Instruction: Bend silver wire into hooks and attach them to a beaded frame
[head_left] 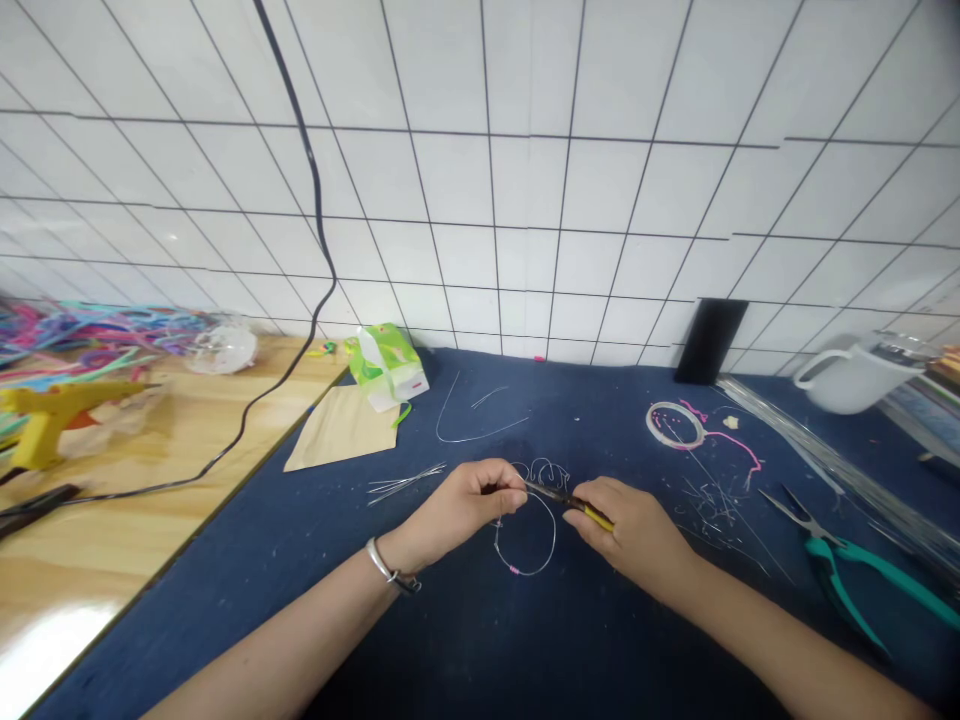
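Observation:
Thin silver wire bent into a loop (553, 545) hangs from the fingertips of my left hand (484, 500), which pinches it at the top. Small pink beads (514, 570) sit on the bottom of the loop. My right hand (626, 520) is closed on pliers with yellow handles (598, 516); their dark jaws reach left to the wire at my left fingertips. Behind the pliers, several curled wire loops (551, 470) show above the blue surface. Whether the jaws are closed on the wire is too small to tell.
Teal-handled pliers (840, 570), wire scraps (712, 510), a white ring (675, 425) with pink beads and a bundle of wires (810, 450) lie right. Cut wires (405, 483), a beige cloth (341, 430) and a green packet (386, 365) are left. A yellow glue gun (41, 420) lies far left.

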